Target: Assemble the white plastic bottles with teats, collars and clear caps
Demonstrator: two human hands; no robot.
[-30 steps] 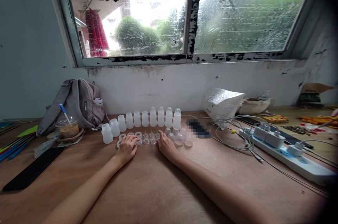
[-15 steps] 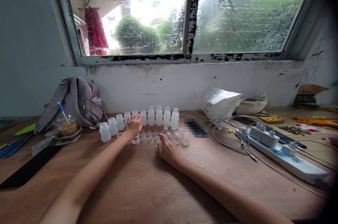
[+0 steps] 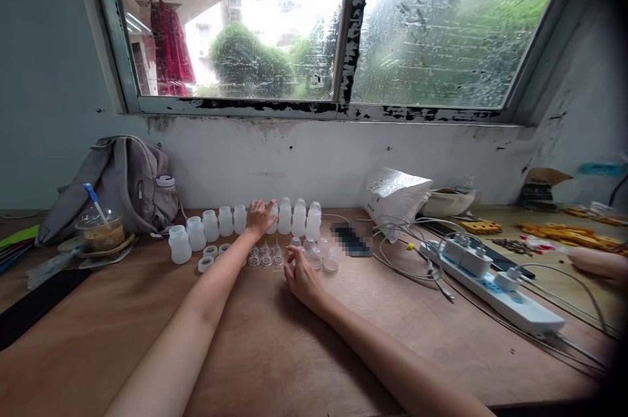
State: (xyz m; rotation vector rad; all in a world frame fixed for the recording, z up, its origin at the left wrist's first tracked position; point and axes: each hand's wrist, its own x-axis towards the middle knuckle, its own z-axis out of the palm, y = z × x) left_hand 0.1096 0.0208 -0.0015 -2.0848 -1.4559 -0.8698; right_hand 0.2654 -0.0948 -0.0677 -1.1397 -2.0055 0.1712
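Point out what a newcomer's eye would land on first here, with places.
Likely the row of whitish bottles along the back of the table, with the left hand at the row and the right hand by small clear parts in front. Above spreads a wide window with a peeling frame, a red garment showing in its left pane.

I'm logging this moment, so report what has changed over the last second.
The left hand moved from the white rings forward and rightward to the bottles; whether it grips one is unclear. Another person's hand now shows more fully at far right. The right hand stays beside the clear teats; the bottles in view keep their row.
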